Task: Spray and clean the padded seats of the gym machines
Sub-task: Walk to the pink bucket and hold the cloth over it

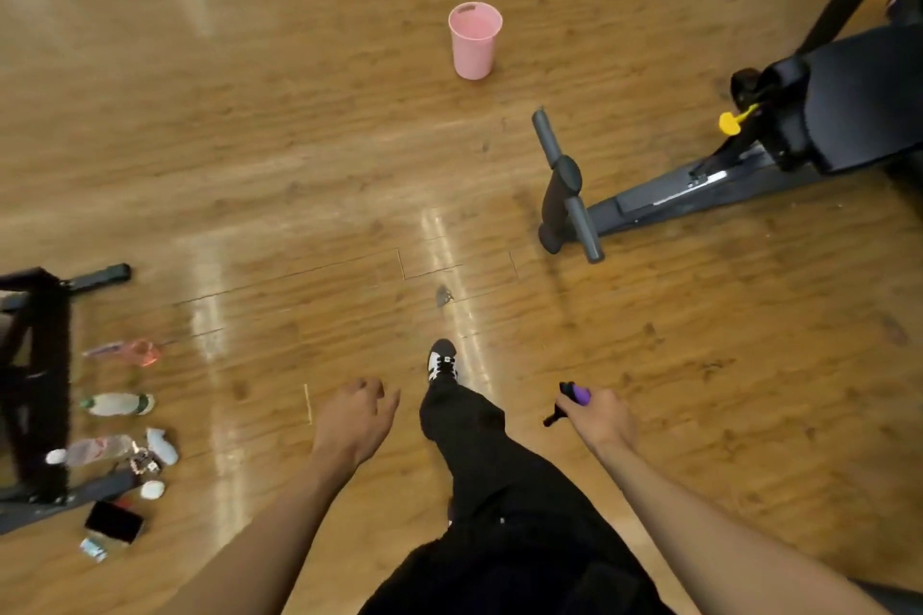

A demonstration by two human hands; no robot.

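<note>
The right hand (599, 420) grips a purple-topped spray bottle (574, 397) with a black trigger. Its fingers are curled round the neck, so only the purple cap and the black nozzle and lever stick out past the knuckles; the body of the bottle is hidden under the hand. The left hand (357, 420) hangs in front of the body holding nothing, its fingers loosely curled and a little apart. Between the two hands a leg in black trousers steps forward, ending in a black-and-white shoe (443, 360) on the brown wood-plank floor (249, 165). The black padded seat (864, 105) of a dark grey gym machine lies at the far right, well apart from both hands and further from the person than the right hand. A yellow adjustment knob (730, 121) sits just beside the seat, and a grey roller bar (567, 187) stands at the machine's near end. A pink plastic bin (474, 40) stands upright on the floor further off, near the middle. At the left edge, several plastic bottles (117, 404) and a black phone (114, 521) lie on the floor beside a black metal frame (35, 380).
</note>
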